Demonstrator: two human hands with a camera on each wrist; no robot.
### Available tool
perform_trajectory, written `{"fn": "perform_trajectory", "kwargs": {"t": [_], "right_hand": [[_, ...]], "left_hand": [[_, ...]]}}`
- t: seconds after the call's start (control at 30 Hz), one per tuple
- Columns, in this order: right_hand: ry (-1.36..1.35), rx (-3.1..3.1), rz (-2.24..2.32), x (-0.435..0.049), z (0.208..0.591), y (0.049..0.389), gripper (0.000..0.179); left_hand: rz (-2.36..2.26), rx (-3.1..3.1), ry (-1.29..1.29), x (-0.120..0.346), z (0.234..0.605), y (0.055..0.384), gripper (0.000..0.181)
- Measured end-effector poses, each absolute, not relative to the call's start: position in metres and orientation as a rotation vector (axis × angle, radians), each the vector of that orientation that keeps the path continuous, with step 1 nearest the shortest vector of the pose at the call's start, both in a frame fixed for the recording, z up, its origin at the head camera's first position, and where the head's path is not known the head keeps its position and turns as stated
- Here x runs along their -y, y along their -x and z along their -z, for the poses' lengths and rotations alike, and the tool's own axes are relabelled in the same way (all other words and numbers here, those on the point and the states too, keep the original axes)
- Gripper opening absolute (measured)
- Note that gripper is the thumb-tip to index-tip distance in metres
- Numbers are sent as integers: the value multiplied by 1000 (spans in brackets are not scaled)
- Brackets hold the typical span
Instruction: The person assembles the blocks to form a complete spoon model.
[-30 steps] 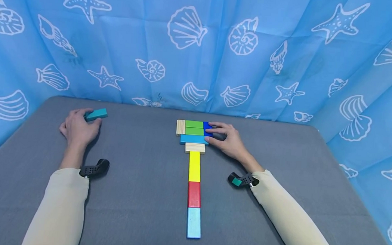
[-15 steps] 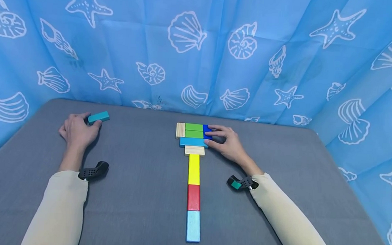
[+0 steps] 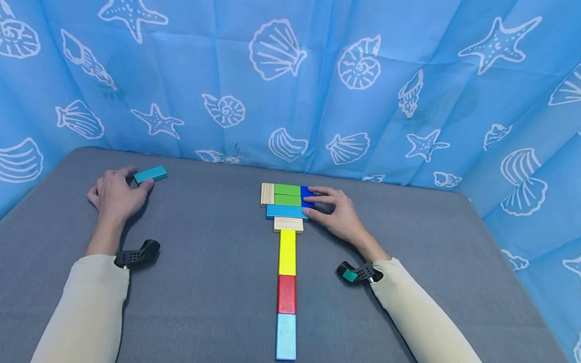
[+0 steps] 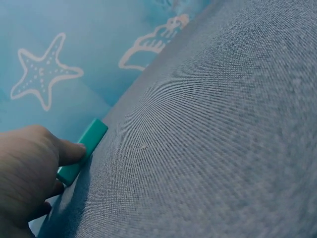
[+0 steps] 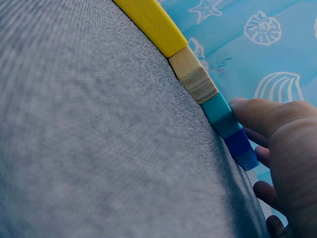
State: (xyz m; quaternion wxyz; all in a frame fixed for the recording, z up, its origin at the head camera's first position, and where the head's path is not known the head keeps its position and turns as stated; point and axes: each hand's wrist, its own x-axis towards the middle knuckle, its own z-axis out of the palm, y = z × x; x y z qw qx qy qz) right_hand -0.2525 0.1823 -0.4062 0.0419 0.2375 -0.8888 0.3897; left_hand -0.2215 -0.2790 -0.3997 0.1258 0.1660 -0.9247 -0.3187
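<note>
My left hand (image 3: 118,194) is at the far left of the table, with the thumb and a finger pinching a teal wooden block (image 3: 151,174). The left wrist view shows the thumb against the upper part of that teal block (image 4: 91,136), which lies close over the cloth. My right hand (image 3: 339,211) rests its fingertips on a dark blue block (image 3: 303,192), and its thumb touches the right end of a blue block (image 3: 283,212). To the left of the dark blue block lie two green blocks (image 3: 287,195) and an upright-grained plain wood block (image 3: 267,194).
Below the blue block runs a column: a plain wood block (image 3: 288,224), a yellow block (image 3: 288,252), a red block (image 3: 287,294) and a light blue block (image 3: 286,337). Grey cloth covers the table (image 3: 199,287). A blue shell-print curtain (image 3: 187,69) hangs behind.
The teal block has slid slightly right and forward out of the left hand's fingers, its near end now more exposed. The right hand stays on the blocks. The head view has tilted up slightly.
</note>
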Motion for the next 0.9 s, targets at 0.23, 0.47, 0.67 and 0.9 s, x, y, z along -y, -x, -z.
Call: {"fn": "perform_trajectory", "kwargs": {"t": [0.23,0.47,0.67,0.9], "right_hand": [[-725,2727,-1182,-182,407,252,35],[-730,2727,-1181,-183,406,253,35],[-730,2725,-1175,-183,406,252,35],[-734,2725,-1174,-183,406,252,35]], "left_hand": [[921,2712,-462,278,400,221,52],[932,2715,-458,272,396,224,50],[968,2717,-405,261,383,225,52],[1002,2690,-253,243,367,225,51]]}}
